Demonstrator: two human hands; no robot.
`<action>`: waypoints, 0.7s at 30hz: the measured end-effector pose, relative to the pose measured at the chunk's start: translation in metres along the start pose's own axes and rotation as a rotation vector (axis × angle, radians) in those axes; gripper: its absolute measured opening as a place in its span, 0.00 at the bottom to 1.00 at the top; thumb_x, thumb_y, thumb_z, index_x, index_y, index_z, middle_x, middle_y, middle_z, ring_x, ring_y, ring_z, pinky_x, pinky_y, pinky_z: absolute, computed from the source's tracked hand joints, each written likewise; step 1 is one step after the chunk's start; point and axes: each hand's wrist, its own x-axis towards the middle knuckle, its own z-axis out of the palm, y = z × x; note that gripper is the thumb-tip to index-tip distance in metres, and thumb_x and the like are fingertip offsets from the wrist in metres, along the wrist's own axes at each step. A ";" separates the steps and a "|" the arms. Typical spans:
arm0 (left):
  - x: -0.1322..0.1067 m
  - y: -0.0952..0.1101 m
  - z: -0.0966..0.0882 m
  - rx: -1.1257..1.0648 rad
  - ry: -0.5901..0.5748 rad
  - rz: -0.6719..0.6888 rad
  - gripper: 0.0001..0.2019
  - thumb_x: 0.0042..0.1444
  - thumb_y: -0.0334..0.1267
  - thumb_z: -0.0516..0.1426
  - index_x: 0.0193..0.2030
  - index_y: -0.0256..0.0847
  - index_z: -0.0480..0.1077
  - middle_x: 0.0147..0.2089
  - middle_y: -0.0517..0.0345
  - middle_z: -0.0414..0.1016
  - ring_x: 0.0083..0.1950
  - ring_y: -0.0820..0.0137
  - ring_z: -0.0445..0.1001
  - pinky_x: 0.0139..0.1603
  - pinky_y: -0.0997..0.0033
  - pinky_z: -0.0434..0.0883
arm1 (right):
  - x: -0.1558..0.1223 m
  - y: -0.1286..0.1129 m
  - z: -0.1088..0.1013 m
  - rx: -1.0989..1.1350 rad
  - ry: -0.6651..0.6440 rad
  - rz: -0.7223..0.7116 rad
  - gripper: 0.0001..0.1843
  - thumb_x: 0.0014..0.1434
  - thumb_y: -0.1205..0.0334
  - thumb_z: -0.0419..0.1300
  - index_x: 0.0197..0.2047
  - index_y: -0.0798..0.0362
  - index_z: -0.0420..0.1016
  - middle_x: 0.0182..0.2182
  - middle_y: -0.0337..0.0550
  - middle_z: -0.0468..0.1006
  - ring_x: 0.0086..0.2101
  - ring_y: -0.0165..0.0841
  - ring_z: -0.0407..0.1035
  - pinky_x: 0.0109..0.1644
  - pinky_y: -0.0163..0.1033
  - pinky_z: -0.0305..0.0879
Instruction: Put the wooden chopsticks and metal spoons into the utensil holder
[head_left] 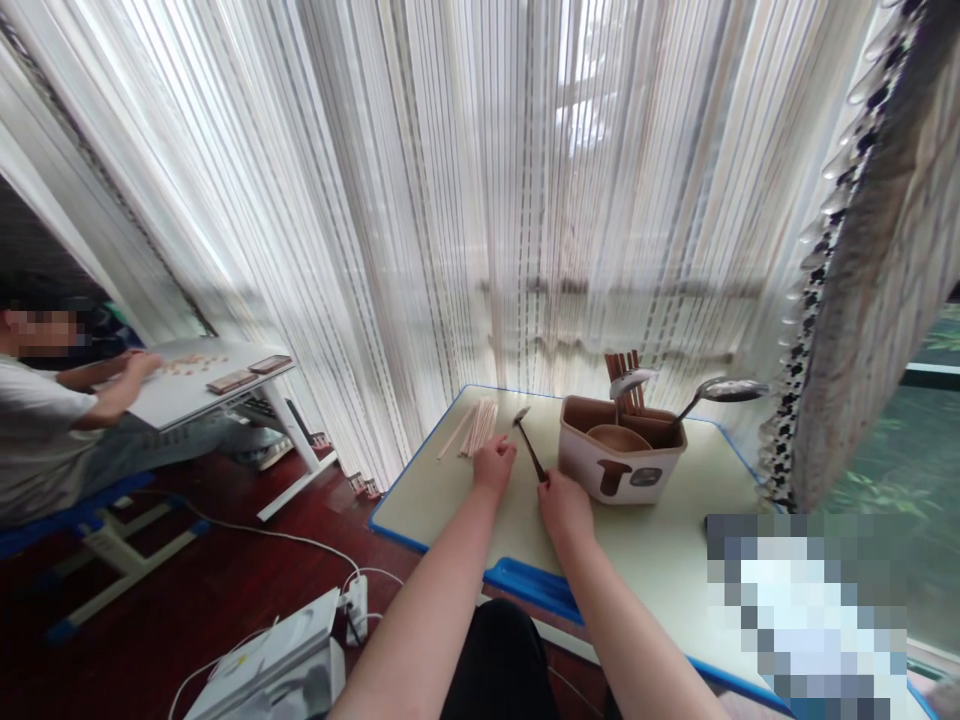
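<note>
My right hand (565, 508) is closed around the lower end of a thin, dark-handled utensil (531, 447). Its small metal head points away from me; whether it is a fork or a spoon is too small to tell. To its left, my left hand (495, 465) has curled fingers, and whatever may be in them is hidden. Just beyond that hand lies a bundle of pale wooden chopsticks (480, 425), with a few sticks apart on its left. Right of the utensil stands a white and brown utensil holder (624, 475), containing brown chopsticks (634, 385) and a metal ladle (731, 389).
The cream table (442, 500) has a blue edge, with a blue tray (532, 583) at its front. Curtains hang behind it. At left, another person handles small pieces at a white table (165, 400). A power strip (357, 605) and cables lie on the floor.
</note>
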 end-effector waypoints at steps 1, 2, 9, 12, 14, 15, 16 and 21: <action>0.000 -0.001 0.001 -0.002 -0.012 -0.005 0.19 0.52 0.41 0.55 0.47 0.31 0.71 0.33 0.48 0.78 0.36 0.66 0.75 0.43 0.67 0.68 | 0.000 0.001 0.000 0.027 0.004 0.006 0.14 0.57 0.68 0.49 0.41 0.57 0.74 0.33 0.51 0.78 0.35 0.36 0.71 0.37 0.35 0.59; 0.001 -0.003 0.002 -0.017 -0.017 -0.013 0.19 0.51 0.42 0.56 0.46 0.32 0.72 0.33 0.47 0.78 0.36 0.66 0.75 0.42 0.67 0.69 | 0.000 0.003 0.000 0.054 0.013 0.000 0.15 0.57 0.68 0.48 0.42 0.57 0.74 0.34 0.51 0.78 0.36 0.36 0.71 0.37 0.35 0.59; 0.008 -0.016 0.007 -0.358 -0.049 -0.164 0.13 0.43 0.42 0.61 0.35 0.37 0.75 0.25 0.54 0.76 0.26 0.69 0.73 0.31 0.69 0.70 | -0.004 0.001 0.003 0.135 0.082 -0.177 0.17 0.57 0.69 0.48 0.46 0.57 0.74 0.35 0.51 0.78 0.36 0.38 0.71 0.40 0.37 0.62; 0.011 -0.018 0.008 -0.568 -0.059 -0.247 0.11 0.39 0.40 0.64 0.30 0.37 0.75 0.23 0.55 0.75 0.24 0.70 0.72 0.30 0.69 0.71 | -0.006 -0.001 0.004 0.098 0.097 -0.249 0.17 0.57 0.71 0.49 0.46 0.58 0.74 0.35 0.51 0.78 0.38 0.38 0.70 0.41 0.38 0.62; 0.013 -0.017 0.009 -0.684 -0.049 -0.302 0.10 0.37 0.38 0.65 0.27 0.36 0.74 0.24 0.54 0.75 0.25 0.69 0.73 0.30 0.68 0.72 | -0.008 -0.003 0.004 0.053 0.102 -0.311 0.17 0.57 0.72 0.49 0.45 0.58 0.74 0.34 0.49 0.78 0.38 0.39 0.69 0.42 0.38 0.62; 0.013 -0.016 0.009 -0.712 -0.048 -0.317 0.09 0.37 0.38 0.65 0.26 0.36 0.74 0.25 0.53 0.75 0.25 0.69 0.73 0.31 0.67 0.73 | -0.009 -0.004 0.004 0.031 0.100 -0.338 0.17 0.57 0.72 0.48 0.45 0.57 0.74 0.33 0.49 0.78 0.38 0.38 0.69 0.42 0.38 0.62; 0.014 -0.015 0.008 -0.732 -0.045 -0.330 0.09 0.38 0.37 0.65 0.26 0.36 0.73 0.25 0.53 0.75 0.26 0.69 0.73 0.32 0.66 0.73 | -0.010 -0.005 0.003 0.016 0.100 -0.362 0.17 0.57 0.72 0.48 0.45 0.56 0.74 0.32 0.48 0.78 0.38 0.38 0.69 0.42 0.38 0.62; 0.014 -0.005 0.002 -0.905 0.021 -0.423 0.09 0.37 0.34 0.65 0.26 0.33 0.71 0.24 0.54 0.74 0.26 0.70 0.74 0.35 0.65 0.75 | -0.012 -0.008 0.003 0.058 0.117 -0.419 0.18 0.58 0.73 0.48 0.47 0.57 0.72 0.34 0.48 0.78 0.40 0.38 0.67 0.45 0.39 0.62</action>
